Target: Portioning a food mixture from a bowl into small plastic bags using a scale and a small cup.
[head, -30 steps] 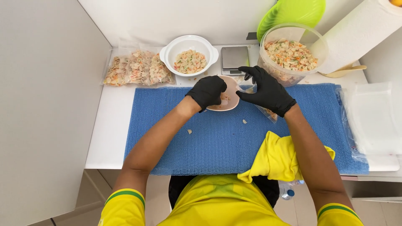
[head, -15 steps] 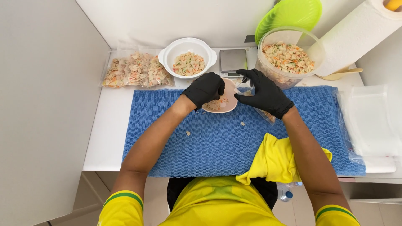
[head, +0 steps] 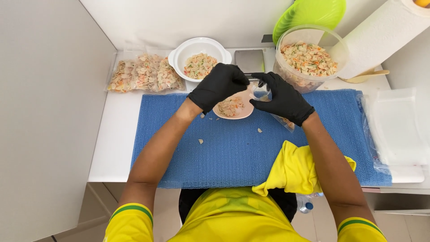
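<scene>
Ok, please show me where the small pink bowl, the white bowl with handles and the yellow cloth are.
small pink bowl (head: 233, 110): head view, on its front rim.
white bowl with handles (head: 179, 56): head view, on its left rim.
yellow cloth (head: 293, 172): head view, on its folded middle.

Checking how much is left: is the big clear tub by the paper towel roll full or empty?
Nearly full: the lidless tub holds mixed pasta pieces up close to its rim.

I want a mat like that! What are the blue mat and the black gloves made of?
The bumpy blue table mat looks like soft woven foam or rubber mesh: open weave, matte. The thin black gloves look like stretchy rubbery nitrile or latex: snug, faint sheen.
</scene>
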